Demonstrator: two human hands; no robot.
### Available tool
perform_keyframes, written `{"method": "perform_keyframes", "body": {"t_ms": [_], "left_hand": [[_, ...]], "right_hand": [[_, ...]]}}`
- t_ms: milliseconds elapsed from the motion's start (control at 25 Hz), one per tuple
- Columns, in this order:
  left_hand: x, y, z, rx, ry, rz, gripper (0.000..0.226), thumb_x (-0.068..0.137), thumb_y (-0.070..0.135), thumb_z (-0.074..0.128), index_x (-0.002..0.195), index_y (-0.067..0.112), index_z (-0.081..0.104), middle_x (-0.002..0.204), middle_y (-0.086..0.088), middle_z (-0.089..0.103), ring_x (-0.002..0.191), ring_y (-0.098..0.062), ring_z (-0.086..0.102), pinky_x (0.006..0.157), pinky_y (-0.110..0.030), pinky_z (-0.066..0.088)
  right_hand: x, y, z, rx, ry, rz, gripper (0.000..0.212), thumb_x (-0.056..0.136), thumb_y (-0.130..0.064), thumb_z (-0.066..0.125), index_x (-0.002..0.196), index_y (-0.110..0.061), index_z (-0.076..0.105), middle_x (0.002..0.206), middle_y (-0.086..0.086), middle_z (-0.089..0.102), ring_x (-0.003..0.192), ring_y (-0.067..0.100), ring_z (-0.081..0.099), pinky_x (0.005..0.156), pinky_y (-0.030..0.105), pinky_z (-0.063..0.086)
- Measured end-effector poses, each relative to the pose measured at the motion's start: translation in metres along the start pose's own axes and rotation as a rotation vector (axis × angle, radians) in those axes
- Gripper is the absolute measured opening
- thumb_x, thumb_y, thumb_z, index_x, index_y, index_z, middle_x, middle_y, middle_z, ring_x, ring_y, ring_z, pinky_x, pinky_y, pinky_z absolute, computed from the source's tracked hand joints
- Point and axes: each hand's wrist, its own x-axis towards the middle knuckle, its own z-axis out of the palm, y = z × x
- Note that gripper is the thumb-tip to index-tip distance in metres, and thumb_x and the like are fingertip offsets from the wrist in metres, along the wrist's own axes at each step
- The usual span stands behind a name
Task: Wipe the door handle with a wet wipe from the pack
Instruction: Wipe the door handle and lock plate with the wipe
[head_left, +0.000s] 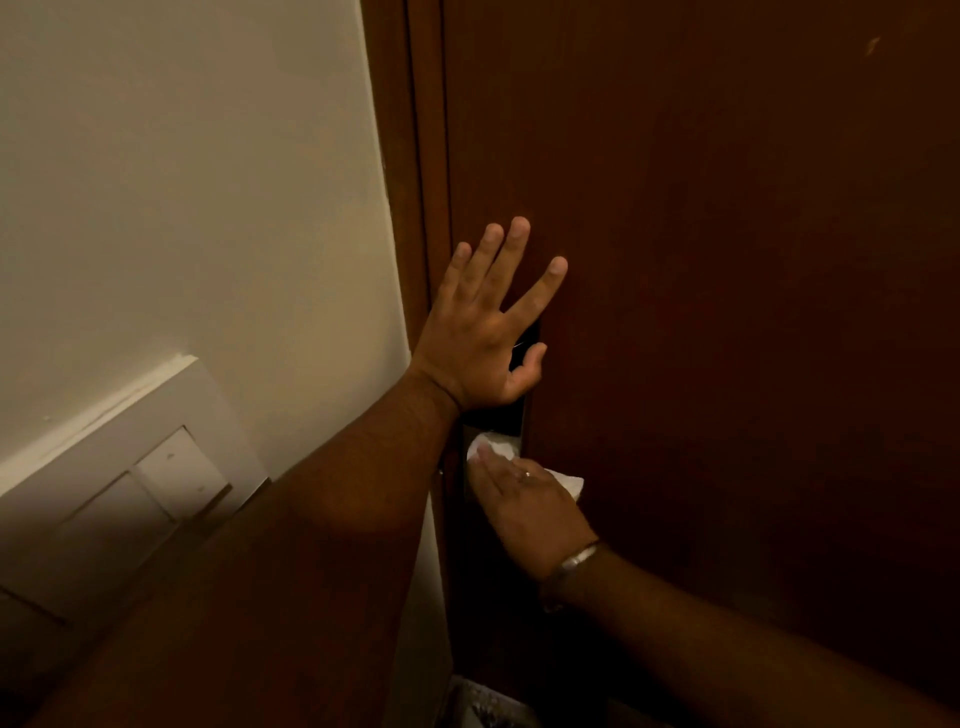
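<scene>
The right hand (530, 499) presses a white wet wipe (498, 449) flat against the dark lock plate (514, 415) at the door's (727, 260) left edge; whether its grip pinches the wipe is hidden. Above it, the left hand (483, 338) lies splayed on the door, arm outstretched.

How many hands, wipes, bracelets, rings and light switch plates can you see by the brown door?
Hands: 2, the left hand flat on the door, the right hand pressing the wipe
White wipes: 1
Bracelets: 1
Rings: 1
Switch plates: 1
Total: 6
</scene>
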Motion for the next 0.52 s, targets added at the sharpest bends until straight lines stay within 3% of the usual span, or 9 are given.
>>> {"method": "perform_keyframes", "body": {"t_ms": [120,240,400,520], "left_hand": [[0.000,0.000,0.000,-0.003,-0.005,0.001,0.083,0.078,0.045,0.063,0.150,0.018,0.029,0.156,-0.027,0.019,0.147,-0.043,0.013,0.120,-0.057,0.008],[0.001,-0.002,0.000,-0.012,0.001,0.007,0.083,0.078,0.045,0.063,0.149,0.017,0.029,0.156,-0.026,0.017,0.147,-0.043,0.013,0.120,-0.057,0.009],[0.001,0.000,-0.001,-0.010,0.000,0.001,0.084,0.078,0.044,0.063,0.150,0.017,0.030,0.156,-0.028,0.020,0.147,-0.043,0.013,0.121,-0.056,0.008],[0.001,-0.001,-0.002,0.005,-0.005,0.001,0.083,0.079,0.045,0.062,0.150,0.017,0.030,0.156,-0.027,0.019,0.147,-0.042,0.013,0.121,-0.055,0.007]], "right_hand": [[0.019,-0.013,-0.001,0.033,-0.090,0.195,0.047,0.079,-0.016,0.036,0.116,0.000,0.060,0.107,0.019,0.070,0.088,0.028,0.070,0.074,0.038,0.057],[-0.006,-0.009,-0.008,0.061,-0.020,0.125,0.044,0.077,-0.017,0.041,0.113,-0.003,0.062,0.109,0.017,0.069,0.089,0.024,0.069,0.075,0.035,0.056],[0.009,0.002,-0.009,-0.091,-0.024,-0.005,0.041,0.077,-0.015,0.049,0.113,0.000,0.061,0.114,0.019,0.066,0.100,0.028,0.065,0.084,0.039,0.053],[0.033,-0.003,-0.004,-0.062,-0.086,0.010,0.037,0.081,-0.013,0.037,0.099,-0.002,0.067,0.101,0.018,0.070,0.085,0.030,0.068,0.073,0.039,0.056]]}}
